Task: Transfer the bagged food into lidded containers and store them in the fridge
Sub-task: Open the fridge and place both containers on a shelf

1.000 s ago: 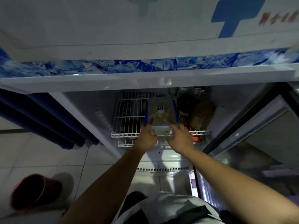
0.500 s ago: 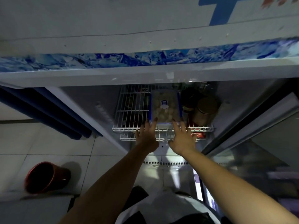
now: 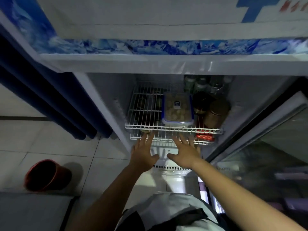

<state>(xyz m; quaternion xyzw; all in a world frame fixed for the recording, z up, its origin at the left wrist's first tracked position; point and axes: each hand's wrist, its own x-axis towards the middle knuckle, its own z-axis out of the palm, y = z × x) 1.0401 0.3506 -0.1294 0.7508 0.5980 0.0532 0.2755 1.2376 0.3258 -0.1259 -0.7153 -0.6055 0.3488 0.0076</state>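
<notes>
Item: lidded container (image 3: 177, 108), clear body, blue side clips, pale round food inside, lid on. Position: on the wire shelf (image 3: 145, 112) of the open fridge, toward the shelf's front edge, with a brown-lidded jar (image 3: 216, 114) just beside it on the right and small bottles (image 3: 201, 84) behind it. Risks, as we judge them: the container sits close to the shelf's front rail, so a knock from the glass door (image 3: 266, 134) swinging shut, or from a careless reach, could tip it forward off the shelf; crowding against the jar could also jostle both if we nudge it sideways. The wire surface gives little friction, which we think makes sliding easy. Hands: our left hand (image 3: 144, 152) hangs below and in front of the shelf, fingers spread and straight, holding nothing; whether its fingertips touch the lower rack (image 3: 166, 139) we cannot tell. Our right hand (image 3: 185, 151) likewise, spread wide, empty, clear of the container.
</notes>
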